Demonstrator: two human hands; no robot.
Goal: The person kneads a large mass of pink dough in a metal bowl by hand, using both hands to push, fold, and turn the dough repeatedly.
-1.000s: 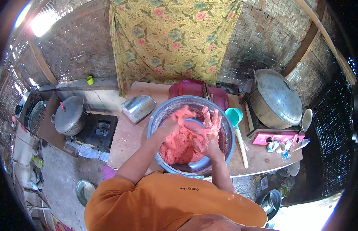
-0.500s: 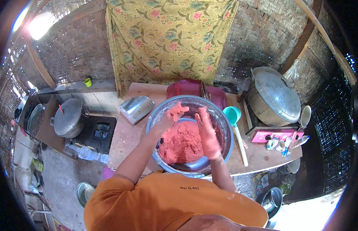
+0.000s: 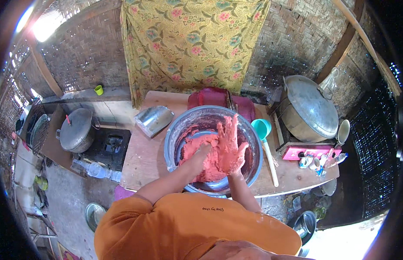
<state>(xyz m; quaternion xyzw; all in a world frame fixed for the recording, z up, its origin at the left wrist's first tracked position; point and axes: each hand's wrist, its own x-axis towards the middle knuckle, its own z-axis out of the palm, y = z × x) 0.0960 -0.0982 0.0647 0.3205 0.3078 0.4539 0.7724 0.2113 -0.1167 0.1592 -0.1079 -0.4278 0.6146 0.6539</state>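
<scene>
A large grey-blue basin point(image 3: 170, 151) stands on the wooden table with a mass of pink dough point(image 3: 193, 145) in it. My left hand point(image 3: 203, 157) reaches into the dough beside my right palm, its fingers buried or coated so that their grip is hidden. My right hand point(image 3: 230, 149), thickly smeared with pink dough, is held up over the basin's right half with its fingers spread.
Right of the basin lies a turquoise dipper point(image 3: 262, 128) with a pale handle. A metal scoop point(image 3: 154, 120) rests to the left, and a dark red bundle point(image 3: 210, 98) behind. Lidded pots stand at far left point(image 3: 76, 130) and right point(image 3: 310, 108). The table point(image 3: 138, 162) has a curved front edge.
My left hand has come down and right into the dough, toward my right palm. My right hand has turned and spread its fingers. The dough looks shifted in the basin.
</scene>
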